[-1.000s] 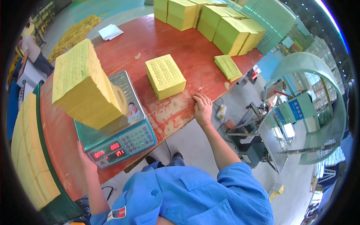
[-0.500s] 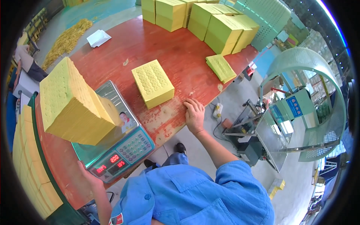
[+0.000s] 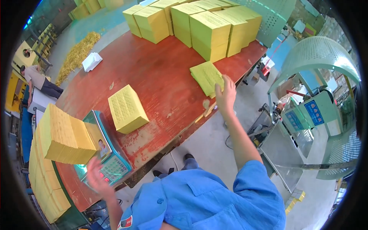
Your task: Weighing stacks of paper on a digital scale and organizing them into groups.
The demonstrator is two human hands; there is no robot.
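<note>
My right hand (image 3: 227, 94) is at the right edge of a thin stack of yellow embossed paper (image 3: 208, 78). Its thumb and fingers are apart; I cannot tell if they touch the paper. Smeared by motion, my left hand (image 3: 99, 178) hovers at the front of a digital scale (image 3: 115, 168), fingers stretched out and nothing seen in them. It partly hides the scale's display. On the scale rests a tall, leaning stack of yellow paper (image 3: 67, 136). A smaller yellow paper block (image 3: 127, 108) with embossed rings sits on the red table (image 3: 161, 88), right of the scale.
Several tall yellow paper stacks (image 3: 209, 34) line the table's far side. A white packet (image 3: 92, 61) lies at its far left edge. Right of the table stands a machine with a curved perforated guard (image 3: 318, 53). Another person (image 3: 42, 82) is at the far left.
My right hand has moved from the table's front edge out to the thin paper stack. My left hand has lifted from the scale's left side to its front. The view has shifted.
</note>
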